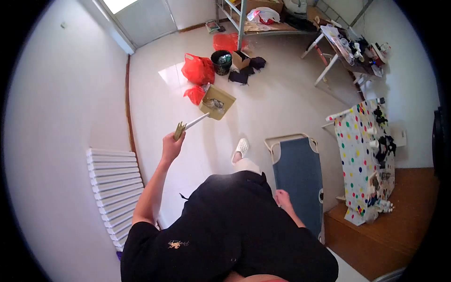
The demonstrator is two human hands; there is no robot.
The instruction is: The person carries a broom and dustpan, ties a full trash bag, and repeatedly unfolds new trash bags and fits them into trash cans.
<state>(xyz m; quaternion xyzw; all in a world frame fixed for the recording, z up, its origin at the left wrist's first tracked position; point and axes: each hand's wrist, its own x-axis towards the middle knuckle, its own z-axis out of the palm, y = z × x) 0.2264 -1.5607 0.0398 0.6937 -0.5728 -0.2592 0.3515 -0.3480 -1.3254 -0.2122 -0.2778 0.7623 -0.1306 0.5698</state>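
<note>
Left hand (173,146) holds a dustpan (225,99) near red bags (197,70), glossy floor (286,98) below.

no text I can actually read here, just tiny gold lettering (180,244) on my black shirt (221,221), too small to make out

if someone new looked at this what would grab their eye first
Probably the bright red bags on the floor in the upper middle, near a black bin. Next, the dustpan just below them, with litter in it and its handle in the left hand. Then the dotted tablecloth at right.
</note>
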